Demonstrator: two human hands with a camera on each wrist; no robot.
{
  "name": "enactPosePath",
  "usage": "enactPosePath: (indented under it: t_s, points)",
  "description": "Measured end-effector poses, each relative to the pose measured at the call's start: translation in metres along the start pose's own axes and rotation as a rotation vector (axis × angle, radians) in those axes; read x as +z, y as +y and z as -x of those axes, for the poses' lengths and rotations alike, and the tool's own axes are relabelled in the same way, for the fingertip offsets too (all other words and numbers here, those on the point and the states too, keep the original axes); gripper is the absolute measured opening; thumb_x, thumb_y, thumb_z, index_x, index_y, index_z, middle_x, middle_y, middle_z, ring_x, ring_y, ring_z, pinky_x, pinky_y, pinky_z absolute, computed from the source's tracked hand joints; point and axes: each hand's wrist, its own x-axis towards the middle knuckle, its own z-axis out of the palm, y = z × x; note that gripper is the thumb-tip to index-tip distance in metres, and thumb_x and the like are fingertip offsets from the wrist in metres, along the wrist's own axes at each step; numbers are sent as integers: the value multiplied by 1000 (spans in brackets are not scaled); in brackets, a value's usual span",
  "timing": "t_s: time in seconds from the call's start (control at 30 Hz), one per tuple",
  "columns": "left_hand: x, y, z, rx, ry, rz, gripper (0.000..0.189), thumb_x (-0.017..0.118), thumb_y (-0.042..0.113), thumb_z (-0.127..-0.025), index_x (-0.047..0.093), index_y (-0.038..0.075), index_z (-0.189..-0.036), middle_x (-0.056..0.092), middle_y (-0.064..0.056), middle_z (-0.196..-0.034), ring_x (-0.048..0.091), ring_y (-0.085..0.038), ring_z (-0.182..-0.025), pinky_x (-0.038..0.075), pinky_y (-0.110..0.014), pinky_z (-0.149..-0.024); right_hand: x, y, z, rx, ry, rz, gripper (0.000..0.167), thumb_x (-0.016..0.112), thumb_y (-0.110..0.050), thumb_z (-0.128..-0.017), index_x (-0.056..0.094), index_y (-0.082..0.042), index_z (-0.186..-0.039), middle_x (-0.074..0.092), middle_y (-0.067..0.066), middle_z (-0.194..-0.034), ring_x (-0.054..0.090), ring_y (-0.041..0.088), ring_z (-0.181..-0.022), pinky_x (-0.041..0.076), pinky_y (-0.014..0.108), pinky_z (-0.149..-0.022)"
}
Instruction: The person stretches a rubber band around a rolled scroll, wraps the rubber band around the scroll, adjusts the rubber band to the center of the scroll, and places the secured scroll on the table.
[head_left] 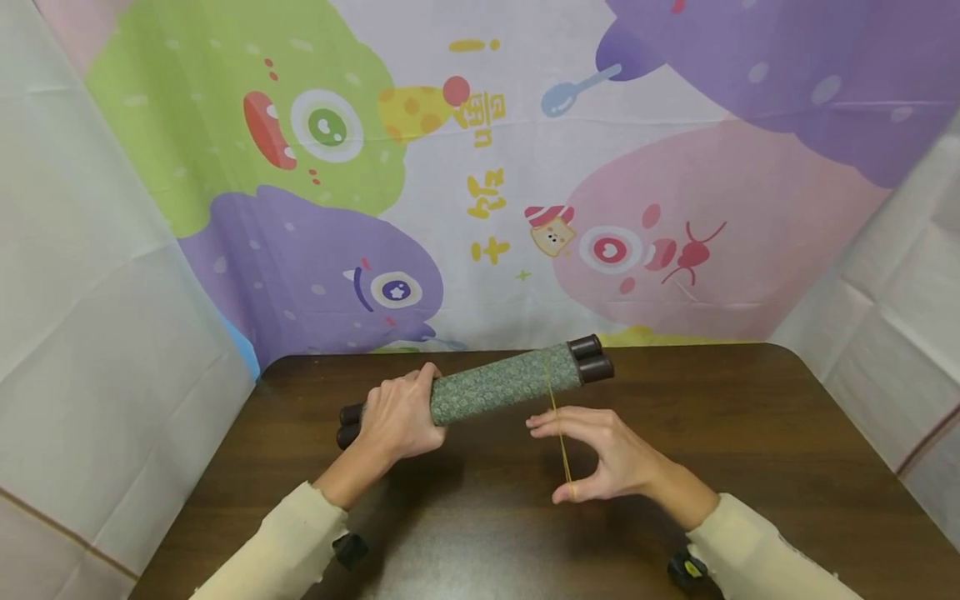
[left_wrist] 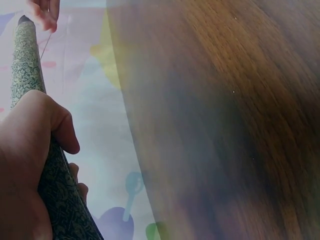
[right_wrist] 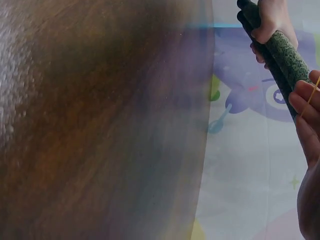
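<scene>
A rolled scroll (head_left: 502,385) in green patterned cloth, with dark brown knobs at both ends, is held at a slant over the table, its right end higher. My left hand (head_left: 401,417) grips it near the left end, the thumb lying across the cloth in the left wrist view. A thin yellow rubber band (head_left: 566,462) circles the scroll near its right end and stretches down to the thumb of my right hand (head_left: 611,454). That hand's fingers are extended and spread from the thumb, just below the scroll. In the right wrist view the band (right_wrist: 310,99) crosses the fingers.
The brown wooden table (head_left: 480,542) has a back edge that meets a printed cartoon cloth (head_left: 495,300). Pale panels (head_left: 97,333) rise on the left and right sides. A small dark device (head_left: 349,550) sits at each sleeve cuff.
</scene>
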Motion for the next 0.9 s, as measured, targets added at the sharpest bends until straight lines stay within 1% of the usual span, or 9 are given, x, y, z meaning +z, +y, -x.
enactPosePath:
  t_s: [0.13, 0.33, 0.47, 0.53, 0.63, 0.77, 0.9]
  points:
    - [1, 1, 0, 2, -4, -3, 70, 91, 35, -69, 68, 15, -132, 82, -6, -103, 75, -37, -75, 52, -44, -56, 0, -1, -2, -25, -10, 8, 67, 84, -59, -97, 75, -3, -133, 81, 16, -131, 82, 30, -118, 60, 27, -114]
    - [3, 1, 0, 4, -12, -7, 69, 90, 34, -69, 68, 16, -131, 81, -6, -100, 73, -36, -72, 48, -42, -53, 1, -3, -6, -97, -7, 33, 73, 73, -67, -100, 76, -1, -131, 82, 17, -128, 84, 29, -113, 66, 31, -104]
    - [4, 2, 1, 7, -22, -8, 69, 90, 34, -69, 67, 15, -132, 80, -5, -99, 73, -36, -72, 47, -41, -52, 2, -5, -8, -151, 5, 68, 72, 76, -66, -99, 77, -1, -130, 83, 17, -126, 84, 29, -110, 67, 33, -99]
    - [4, 2, 1, 6, -25, -11, 70, 90, 35, -70, 67, 16, -133, 81, -5, -100, 73, -36, -72, 47, -41, -52, 2, -6, -9, -170, -1, 81, 72, 78, -65, -98, 77, -1, -131, 82, 17, -127, 85, 28, -111, 68, 33, -99]
    - [3, 1, 2, 2, -20, -15, 70, 91, 35, -69, 67, 16, -133, 81, -5, -102, 73, -36, -72, 47, -41, -53, 2, -6, -9, -175, -12, 84, 73, 78, -65, -98, 76, -1, -133, 82, 16, -128, 85, 27, -111, 68, 33, -97]
    - [2, 0, 3, 7, -10, -9, 70, 91, 34, -69, 67, 16, -132, 81, -6, -103, 73, -37, -73, 49, -42, -54, 1, -5, -6, -154, -16, 64, 73, 76, -66, -99, 75, -1, -135, 82, 15, -128, 85, 27, -111, 68, 34, -97]
    - [3, -1, 3, 9, -6, -3, 69, 91, 34, -69, 67, 15, -132, 81, -5, -101, 72, -35, -71, 47, -41, -53, 1, -5, -3, -135, -46, 69, 76, 72, -70, -100, 75, -2, -134, 81, 15, -131, 84, 28, -115, 67, 34, -101]
